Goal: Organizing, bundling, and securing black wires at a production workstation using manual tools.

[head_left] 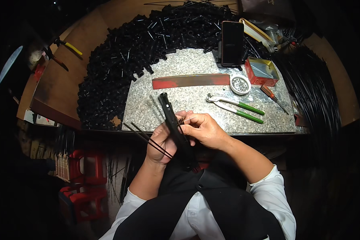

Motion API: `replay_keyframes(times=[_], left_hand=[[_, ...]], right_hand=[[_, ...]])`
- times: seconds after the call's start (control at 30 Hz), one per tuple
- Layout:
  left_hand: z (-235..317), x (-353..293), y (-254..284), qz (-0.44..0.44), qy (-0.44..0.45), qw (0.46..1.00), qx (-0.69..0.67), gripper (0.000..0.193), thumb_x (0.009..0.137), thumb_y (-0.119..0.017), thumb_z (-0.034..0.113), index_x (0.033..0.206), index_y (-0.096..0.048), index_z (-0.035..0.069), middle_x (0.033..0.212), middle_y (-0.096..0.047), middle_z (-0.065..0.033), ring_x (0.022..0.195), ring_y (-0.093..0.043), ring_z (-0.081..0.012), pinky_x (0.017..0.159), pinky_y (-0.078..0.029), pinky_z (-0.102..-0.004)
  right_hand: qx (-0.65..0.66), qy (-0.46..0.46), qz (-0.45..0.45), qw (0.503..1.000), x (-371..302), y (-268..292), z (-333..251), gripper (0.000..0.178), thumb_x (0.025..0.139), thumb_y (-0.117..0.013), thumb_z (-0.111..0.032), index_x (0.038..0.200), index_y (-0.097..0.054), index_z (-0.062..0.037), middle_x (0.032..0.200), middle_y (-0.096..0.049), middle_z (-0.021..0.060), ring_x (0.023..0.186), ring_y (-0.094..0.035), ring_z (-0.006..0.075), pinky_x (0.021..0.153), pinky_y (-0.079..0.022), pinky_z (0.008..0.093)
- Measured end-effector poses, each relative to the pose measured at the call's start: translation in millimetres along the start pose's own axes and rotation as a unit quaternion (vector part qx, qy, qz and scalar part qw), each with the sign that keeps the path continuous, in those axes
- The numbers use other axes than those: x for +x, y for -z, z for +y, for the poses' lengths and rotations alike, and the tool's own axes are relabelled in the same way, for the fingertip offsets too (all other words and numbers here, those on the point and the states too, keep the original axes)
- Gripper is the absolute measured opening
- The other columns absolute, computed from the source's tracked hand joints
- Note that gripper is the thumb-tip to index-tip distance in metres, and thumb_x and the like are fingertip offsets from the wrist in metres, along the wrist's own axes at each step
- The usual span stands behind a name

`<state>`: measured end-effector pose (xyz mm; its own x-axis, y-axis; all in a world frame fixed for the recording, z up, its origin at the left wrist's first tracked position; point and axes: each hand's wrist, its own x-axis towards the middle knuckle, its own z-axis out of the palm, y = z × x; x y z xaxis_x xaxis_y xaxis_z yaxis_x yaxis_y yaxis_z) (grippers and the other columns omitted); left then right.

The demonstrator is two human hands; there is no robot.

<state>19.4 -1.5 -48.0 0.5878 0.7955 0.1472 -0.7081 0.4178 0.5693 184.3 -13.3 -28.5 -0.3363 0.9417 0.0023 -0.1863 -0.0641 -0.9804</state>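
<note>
My left hand [159, 141] is wrapped round a long black tubular part [170, 112] with small holes, held tilted over the front edge of the worktop. Thin black rods [148, 138] stick out to the left of that hand. Pinched in the fingers of my right hand [207, 130] is a thin pale metal pin [191, 118], against a small dark coiled-looking piece [181, 121] at the tube's side. My fingers partly hide that spot. The tube's lower end reaches down in front of my dark apron.
A big heap of black plastic parts [108, 76] fills the back left. On the speckled worktop [144, 108] lie a red-brown bar [190, 81], green-handled pincers [238, 108], a white bowl [240, 85], a red tin of pins [263, 72], a screwdriver [274, 99] and a phone [232, 44]. Black rods [316, 88] stand right.
</note>
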Motion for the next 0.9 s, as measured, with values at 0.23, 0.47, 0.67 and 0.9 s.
replay_keyframes(times=[0.23, 0.47, 0.67, 0.9], left_hand=[[2, 3, 4, 0.005, 0.014, 1.000, -0.004, 0.033, 0.094, -0.050, 0.019, 0.119, -0.056, -0.002, 0.137, -0.042, -0.0206, 0.124, -0.045, -0.0355, 0.078, -0.055, -0.0516], [1, 4, 11, -0.027, 0.005, 0.999, -0.025, 0.034, 0.091, -0.055, 0.020, 0.119, -0.057, -0.001, 0.139, -0.041, -0.0183, 0.121, -0.048, -0.0337, 0.078, -0.055, -0.0530], [1, 3, 8, -0.008, 0.037, 0.999, -0.022, 0.043, 0.089, -0.059, 0.023, 0.125, -0.051, 0.000, 0.138, -0.042, -0.0188, 0.118, -0.051, -0.0326, 0.077, -0.055, -0.0509], [1, 3, 10, -0.024, 0.026, 0.999, -0.002, 0.054, 0.084, -0.065, 0.020, 0.130, -0.047, 0.002, 0.145, -0.028, -0.0258, 0.130, -0.037, -0.0370, 0.088, -0.050, -0.0501]], right_hand=[[0.005, -0.026, -0.024, 0.999, 1, 4, 1, 0.020, 0.089, -0.064, -0.021, 0.085, -0.064, -0.0015, 0.068, -0.057, 0.0006, 0.050, -0.051, 0.0071, 0.046, -0.041, 0.0206], [0.029, -0.021, -0.031, 0.999, 1, 4, -4, 0.019, 0.089, -0.064, -0.019, 0.088, -0.065, -0.0008, 0.069, -0.057, 0.0008, 0.051, -0.052, 0.0074, 0.046, -0.042, 0.0212], [-0.006, -0.035, -0.060, 0.998, 0, 8, -6, 0.019, 0.092, -0.060, -0.020, 0.089, -0.064, -0.0019, 0.074, -0.058, 0.0013, 0.056, -0.054, 0.0081, 0.050, -0.044, 0.0208], [0.010, -0.024, -0.080, 0.996, 4, 9, -1, 0.023, 0.090, -0.063, -0.024, 0.080, -0.061, -0.0028, 0.070, -0.056, 0.0005, 0.054, -0.052, 0.0078, 0.050, -0.042, 0.0211]])
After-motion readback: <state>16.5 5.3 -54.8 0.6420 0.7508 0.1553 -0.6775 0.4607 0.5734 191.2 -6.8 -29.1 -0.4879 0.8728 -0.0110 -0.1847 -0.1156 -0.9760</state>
